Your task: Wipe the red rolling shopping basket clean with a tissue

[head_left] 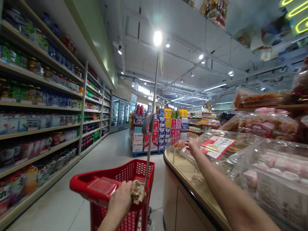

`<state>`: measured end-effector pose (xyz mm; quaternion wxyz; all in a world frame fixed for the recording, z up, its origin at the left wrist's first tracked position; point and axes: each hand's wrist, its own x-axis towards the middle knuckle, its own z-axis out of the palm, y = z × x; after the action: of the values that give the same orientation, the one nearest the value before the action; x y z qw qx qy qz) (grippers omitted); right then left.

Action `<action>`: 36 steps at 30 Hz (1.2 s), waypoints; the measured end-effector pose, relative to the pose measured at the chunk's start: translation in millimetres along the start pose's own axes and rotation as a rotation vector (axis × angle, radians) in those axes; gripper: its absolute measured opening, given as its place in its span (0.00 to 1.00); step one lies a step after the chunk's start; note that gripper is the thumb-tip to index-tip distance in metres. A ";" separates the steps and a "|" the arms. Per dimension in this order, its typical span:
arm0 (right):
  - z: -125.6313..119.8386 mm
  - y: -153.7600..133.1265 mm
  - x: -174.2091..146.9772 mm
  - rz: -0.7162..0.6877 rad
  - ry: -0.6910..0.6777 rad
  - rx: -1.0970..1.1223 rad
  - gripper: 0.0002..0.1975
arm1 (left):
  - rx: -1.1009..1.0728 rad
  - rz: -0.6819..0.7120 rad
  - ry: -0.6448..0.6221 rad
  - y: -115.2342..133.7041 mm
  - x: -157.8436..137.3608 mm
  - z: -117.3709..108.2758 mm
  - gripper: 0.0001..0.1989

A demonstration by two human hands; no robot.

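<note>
My left hand (121, 197) is closed around the near rim of a red shopping cart (83, 181), at its handle. A crumpled, whitish, cloth-like wad (138, 192) shows against the fingers; I cannot tell whether they hold it too. A metal pole (154, 96) rises from the cart's right side. Stretched out over the display counter (176, 170), my right hand (193, 146) has its fingers partly curled and apart. It is at the far left edge of a clear plastic box with a red and white label (218, 147). Whether the fingertips touch the box is unclear.
Clear boxes with pink and white pieces (276, 173) fill the counter's near right. Bagged snacks (267, 123) are heaped behind. Shelves of drinks (40, 99) line the left side. Stacked cartons (151, 134) stand ahead on a blue pallet, beside the aisle floor (110, 144).
</note>
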<state>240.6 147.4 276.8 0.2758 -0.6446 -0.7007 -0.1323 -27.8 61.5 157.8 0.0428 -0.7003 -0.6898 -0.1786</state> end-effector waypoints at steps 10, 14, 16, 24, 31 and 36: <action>116.5 -113.4 -160.0 -0.288 -0.019 0.791 0.14 | -0.404 0.170 -0.126 -0.1 -9.2 11.1 0.34; 103.5 -81.0 -146.8 -0.188 0.096 0.686 0.16 | -0.266 0.259 -0.079 -41.3 -7.7 -4.8 0.26; 102.1 -69.4 -144.0 -0.202 0.121 0.598 0.16 | -0.226 0.292 -0.023 -54.7 -7.7 -7.5 0.17; 128.5 -119.9 -162.4 -0.452 0.254 0.479 0.15 | -0.218 0.312 0.190 -27.2 -21.9 20.3 0.14; 138.5 -52.6 -165.8 -0.551 0.408 0.369 0.14 | -0.056 0.192 0.237 -48.8 -32.8 17.9 0.20; 145.3 -59.7 -158.2 -0.359 0.479 0.339 0.15 | 0.035 0.091 0.265 -38.9 -31.3 22.5 0.22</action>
<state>153.6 86.7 80.7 0.5080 -0.4067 -0.7302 -0.2081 -61.1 40.3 120.0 0.1536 -0.7002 -0.6487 -0.2554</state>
